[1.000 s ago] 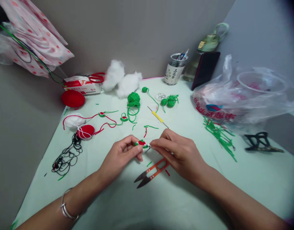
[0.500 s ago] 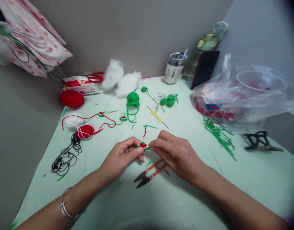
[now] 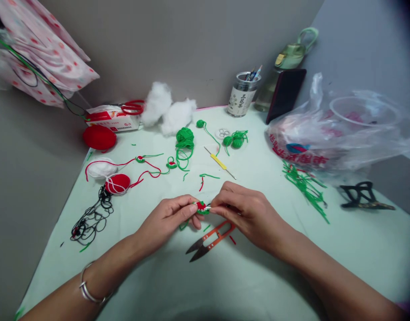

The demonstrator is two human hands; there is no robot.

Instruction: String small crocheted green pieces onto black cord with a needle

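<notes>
Yarn piece [image 3: 201, 207] in red, white and green is above the middle of the bench [image 3: 151, 276], clamped in the grip of the left hand [image 3: 174, 215]. The right hand [image 3: 248, 210] has its grip pinched together on a slim pale tool [image 3: 208, 208] at the piece's right edge. Orange snips [image 3: 211, 245] lie nearer, partly hidden by that hand; a yellow-handled hook [image 3: 218, 161] lies farther off.

Three crocheted pieces [image 3: 201, 207], two fluff clumps [image 3: 178, 117], one yellow-handled hook [image 3: 219, 161], one phone [image 3: 287, 95]
</notes>
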